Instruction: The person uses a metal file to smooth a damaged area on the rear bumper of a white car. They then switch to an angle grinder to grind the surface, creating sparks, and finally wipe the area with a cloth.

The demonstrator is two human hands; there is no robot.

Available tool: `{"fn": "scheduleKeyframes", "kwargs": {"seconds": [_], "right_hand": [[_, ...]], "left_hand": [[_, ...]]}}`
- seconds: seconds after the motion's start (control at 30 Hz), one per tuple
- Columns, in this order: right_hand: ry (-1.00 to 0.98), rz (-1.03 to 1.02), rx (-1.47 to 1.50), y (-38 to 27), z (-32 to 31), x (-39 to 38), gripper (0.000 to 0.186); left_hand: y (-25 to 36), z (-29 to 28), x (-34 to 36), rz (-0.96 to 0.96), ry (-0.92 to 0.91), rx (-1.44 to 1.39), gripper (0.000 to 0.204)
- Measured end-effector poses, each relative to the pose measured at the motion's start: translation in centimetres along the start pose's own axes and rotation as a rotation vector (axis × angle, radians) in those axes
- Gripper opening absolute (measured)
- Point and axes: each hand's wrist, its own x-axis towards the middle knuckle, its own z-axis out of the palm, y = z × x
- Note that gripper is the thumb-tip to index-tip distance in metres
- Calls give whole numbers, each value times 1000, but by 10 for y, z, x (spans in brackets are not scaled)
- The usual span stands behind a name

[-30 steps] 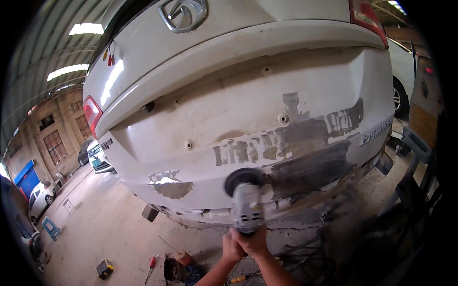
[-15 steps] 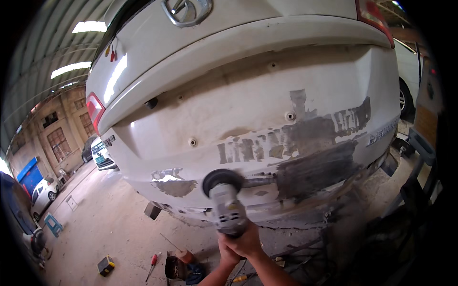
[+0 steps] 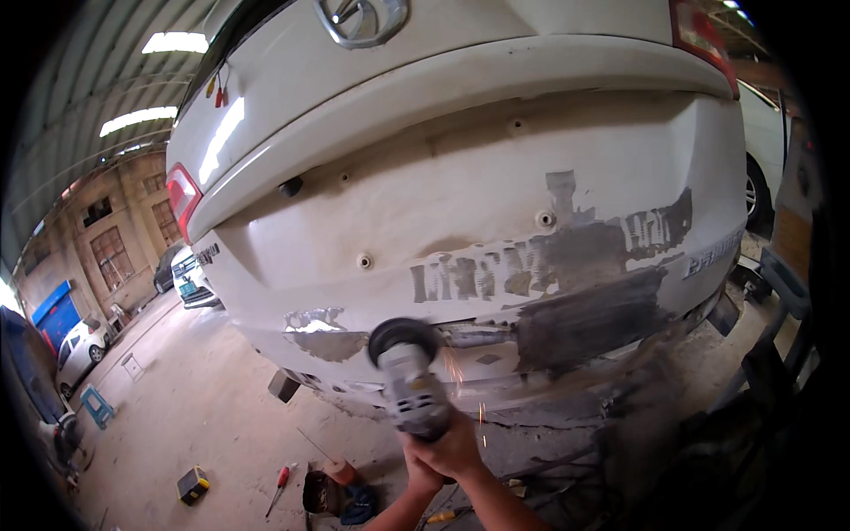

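Both my hands are wrapped round the rear of a grey angle grinder (image 3: pixel 414 385). My right hand (image 3: pixel 453 449) closes over its body, and my left hand (image 3: pixel 423 475) grips from the left and below, partly covered by the right. The dark, blurred disc (image 3: pixel 403 336) is against or very close to the lower back panel of a white car (image 3: pixel 443 212). Orange sparks (image 3: pixel 454 365) fall just right of the disc. Grey bare patches (image 3: pixel 589 319) and a smaller sanded patch (image 3: pixel 332 343) mark the panel on either side of the grinder.
On the floor lie a yellow-black box (image 3: pixel 192 485), a red-handled screwdriver (image 3: pixel 282 478) and a dark open container (image 3: pixel 320 492). A blue stool (image 3: pixel 96 405) stands at left. Dark stands or frames (image 3: pixel 784 292) are at right, with cables below the car.
The grinder disc has shifted slightly left and down along the panel. Sparks now show beside it, where none were visible before. The view has moved a little.
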Motion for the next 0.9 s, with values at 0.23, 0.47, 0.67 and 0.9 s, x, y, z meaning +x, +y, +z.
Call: {"fn": "scheduleKeyframes", "kwargs": {"seconds": [0.23,0.47,0.67,0.9], "right_hand": [[321,22,348,-20,-28,-5,33],[93,9,46,-22,-31,-6,40],[173,0,115,-15,-38,-7,34],[304,-3,371,-21,-39,-10,19]], "left_hand": [[40,8,28,-119,-485,349,45],[28,32,5,-34,-139,25,42],[36,32,4,16,-155,224,41],[30,15,16,-93,-439,279,34]]}}
